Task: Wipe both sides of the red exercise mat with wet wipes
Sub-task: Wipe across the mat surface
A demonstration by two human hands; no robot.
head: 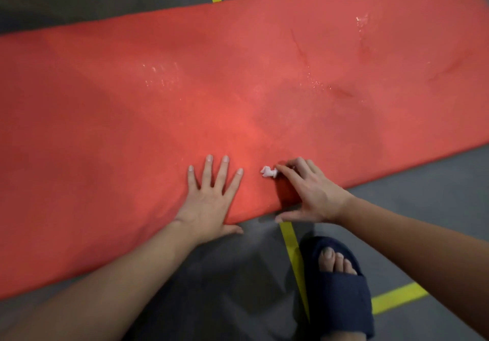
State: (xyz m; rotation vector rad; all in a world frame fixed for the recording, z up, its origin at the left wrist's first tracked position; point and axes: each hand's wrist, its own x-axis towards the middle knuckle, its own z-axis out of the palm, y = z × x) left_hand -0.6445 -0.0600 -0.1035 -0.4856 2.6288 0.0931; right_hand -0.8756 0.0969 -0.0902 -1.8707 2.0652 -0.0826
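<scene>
- The long red foam exercise mat (pixel 238 89) lies unrolled and flat on the floor, running slantwise across the view from lower left to upper right. Both ends run out of view.
- Glistening wet patches (pixel 161 73) show on its upper surface, left of centre and toward the upper right. A few darker streaks mark the right part.
- A small crumpled white wet wipe (pixel 268 172) sits on the mat near its near edge, between the two hands.
- The right hand (pixel 309 195) holds the wipe down against the mat. Its fingers (pixel 288 176) are curled and bunched over the wad, pinching it, with only the wad's left end showing. The thumb stretches out sideways past the mat's near edge, over the floor.
- The left hand (pixel 209 200) rests palm-down on the mat, just beside the wipe. Its fingers (pixel 209 166) are straight and spread wide, and the thumb lies off the near edge on the floor.
- Both forearms are bare and enter from the bottom of the view.
- The smooth dark grey floor (pixel 423 208) carries strips of yellow tape (pixel 291 242). One passes under the mat, and another crosses at lower right.
- A foot in an open-toed navy blue fabric slipper (pixel 341 295) stands on the floor below the right hand, beside the tape strip and apart from the mat.
</scene>
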